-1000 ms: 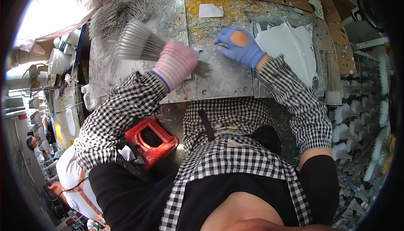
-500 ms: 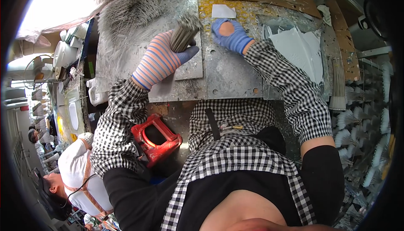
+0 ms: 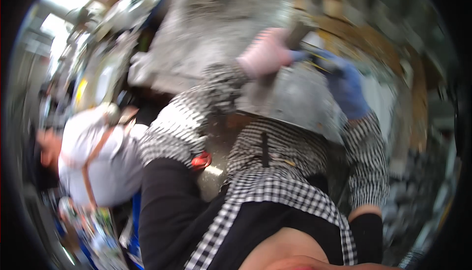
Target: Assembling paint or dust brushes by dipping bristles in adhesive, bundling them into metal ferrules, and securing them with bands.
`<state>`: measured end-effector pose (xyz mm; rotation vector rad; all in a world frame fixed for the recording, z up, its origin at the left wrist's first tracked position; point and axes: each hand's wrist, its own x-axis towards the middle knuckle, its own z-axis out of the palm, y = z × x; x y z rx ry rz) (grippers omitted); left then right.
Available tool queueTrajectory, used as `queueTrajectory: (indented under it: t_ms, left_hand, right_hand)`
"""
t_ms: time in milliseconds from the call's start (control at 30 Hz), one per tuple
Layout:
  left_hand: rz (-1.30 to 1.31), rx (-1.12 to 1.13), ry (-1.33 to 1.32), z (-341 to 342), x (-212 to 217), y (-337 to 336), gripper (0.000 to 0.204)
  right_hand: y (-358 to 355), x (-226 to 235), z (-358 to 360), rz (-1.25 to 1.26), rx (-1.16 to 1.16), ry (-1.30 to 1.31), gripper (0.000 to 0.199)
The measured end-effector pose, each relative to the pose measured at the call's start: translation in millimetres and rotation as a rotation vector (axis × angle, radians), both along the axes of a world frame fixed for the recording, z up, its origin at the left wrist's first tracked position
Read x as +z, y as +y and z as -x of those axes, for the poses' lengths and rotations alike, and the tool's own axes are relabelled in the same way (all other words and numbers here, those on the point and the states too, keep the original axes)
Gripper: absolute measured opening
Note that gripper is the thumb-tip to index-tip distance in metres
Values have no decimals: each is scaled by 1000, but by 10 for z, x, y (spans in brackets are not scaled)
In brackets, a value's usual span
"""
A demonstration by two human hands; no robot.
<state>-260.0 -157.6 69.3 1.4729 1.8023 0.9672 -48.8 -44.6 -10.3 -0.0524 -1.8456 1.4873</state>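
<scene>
My left hand point(image 3: 265, 53), in a pink-and-blue striped glove, is closed round a bundle of thin grey bristles point(image 3: 298, 35) that tilts up and to the right above the bench. My right hand point(image 3: 348, 84), in a blue glove, has come close beside it. Its fingers are closed on a thin yellow rubber band point(image 3: 318, 64), which shows as a blurred loop between the hands. Motion smears the fingertips, and I cannot tell whether the band touches the bundle.
A grey metal-topped bench point(image 3: 206, 48) stretches ahead, with loose bristles blurred at its far left. White paste point(image 3: 382, 95) lies at the right, near brown boards point(image 3: 373, 44). Part of a red stool point(image 3: 201, 161) shows beneath my left sleeve. A co-worker point(image 3: 98, 166) sits at the left.
My view has swung, shifting the bench. My right hand has left the scattered yellow bands and come up beside the bundle with a band. My left hand still holds the bundle.
</scene>
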Motion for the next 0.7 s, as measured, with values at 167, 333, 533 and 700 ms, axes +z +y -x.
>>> queueTrajectory:
  t_ms: [167,333,533,700]
  left_hand:
    - [-184,71,-42,-125,-412,247,40]
    - [-270,66,-178,-223,-361,13,42]
    - [-312,78,-232,-196,-393,-64,44]
    - [-108,-112,299,-453,-649,-38,32]
  right_hand:
    - [-202,447,-143,531,539,184,29]
    - [-236,528,-60,437,283,-54,64]
    - [-5,690,-3,159,-191,-95,59]
    - [-408,667,251,-557,-145,-390,59]
